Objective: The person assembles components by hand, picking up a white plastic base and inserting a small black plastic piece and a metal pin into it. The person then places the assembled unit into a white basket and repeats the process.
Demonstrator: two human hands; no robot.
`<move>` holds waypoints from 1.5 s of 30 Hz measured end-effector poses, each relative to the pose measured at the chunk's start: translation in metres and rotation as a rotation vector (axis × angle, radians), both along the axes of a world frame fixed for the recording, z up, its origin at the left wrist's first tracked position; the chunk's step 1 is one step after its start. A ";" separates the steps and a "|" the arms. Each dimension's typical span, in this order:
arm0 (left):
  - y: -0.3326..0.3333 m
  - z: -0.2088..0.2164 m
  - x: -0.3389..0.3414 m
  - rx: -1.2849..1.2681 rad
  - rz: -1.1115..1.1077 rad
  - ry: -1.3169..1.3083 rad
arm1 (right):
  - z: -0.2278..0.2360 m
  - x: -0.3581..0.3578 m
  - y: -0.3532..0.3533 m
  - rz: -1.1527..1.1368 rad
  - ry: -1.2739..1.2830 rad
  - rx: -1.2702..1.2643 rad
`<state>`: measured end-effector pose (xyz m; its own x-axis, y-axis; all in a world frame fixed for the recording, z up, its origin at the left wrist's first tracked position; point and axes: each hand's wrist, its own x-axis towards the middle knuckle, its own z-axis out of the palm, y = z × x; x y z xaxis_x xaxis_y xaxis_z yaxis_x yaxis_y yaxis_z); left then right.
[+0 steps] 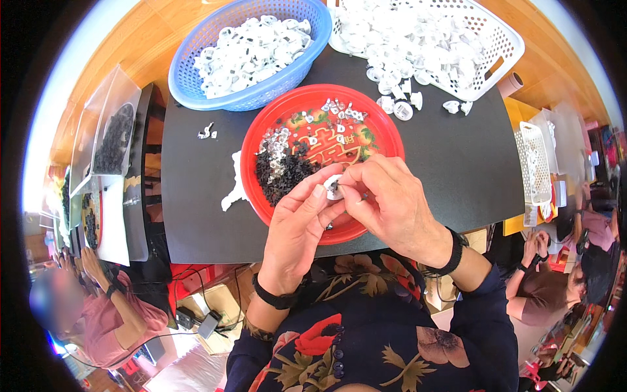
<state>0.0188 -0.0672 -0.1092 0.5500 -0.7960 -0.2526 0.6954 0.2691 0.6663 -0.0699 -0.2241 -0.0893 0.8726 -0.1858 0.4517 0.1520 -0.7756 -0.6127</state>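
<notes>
My left hand (297, 225) holds a small round white plastic part (331, 189) between thumb and fingers, over the near side of a red round tray (251, 157). My right hand (398, 206) is closed in a pinch against the part's face, where a small dark spot shows. Whatever lies between the right fingertips is too small to make out. In the tray are a heap of small black pieces (284, 176), shiny clear or silvery bits (277, 144) on and beside the heap, and more such bits (339, 110) along the far side.
Beyond the tray stand a blue basket (179, 78) and a white basket (506, 49), both full of white parts. Several loose white parts (403, 110) lie on the dark table (457, 163). A crumpled white scrap (234, 189) touches the tray's left. Other people work at both sides.
</notes>
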 end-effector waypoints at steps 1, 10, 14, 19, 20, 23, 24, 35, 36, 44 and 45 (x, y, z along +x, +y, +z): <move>0.000 -0.002 0.001 -0.033 -0.008 -0.007 | 0.000 0.000 0.001 -0.002 -0.007 0.026; 0.003 -0.012 0.002 -0.086 0.031 0.114 | 0.002 0.000 0.004 -0.044 0.037 0.139; 0.001 -0.011 0.000 -0.089 0.035 0.088 | 0.001 0.000 0.003 -0.028 -0.010 0.149; 0.001 -0.010 -0.002 -0.070 0.056 0.051 | -0.001 -0.001 0.005 -0.037 -0.039 0.128; 0.001 -0.010 -0.002 -0.067 0.057 0.042 | -0.001 -0.001 0.005 -0.038 -0.046 0.112; 0.001 -0.011 -0.002 -0.048 0.070 0.027 | -0.002 0.000 0.007 -0.043 -0.045 0.108; 0.001 -0.011 -0.002 -0.043 0.076 0.019 | -0.003 0.000 0.007 -0.040 -0.041 0.113; -0.003 -0.019 -0.010 -0.032 0.209 -0.194 | 0.007 0.004 0.000 0.075 0.149 0.461; -0.003 -0.019 -0.011 -0.019 0.202 -0.187 | 0.008 0.006 -0.001 0.094 0.148 0.459; 0.000 -0.019 -0.015 -0.011 0.238 -0.283 | 0.005 0.004 0.006 0.024 0.240 0.556; 0.001 -0.018 -0.015 -0.006 0.219 -0.294 | 0.006 0.002 0.007 0.009 0.294 0.611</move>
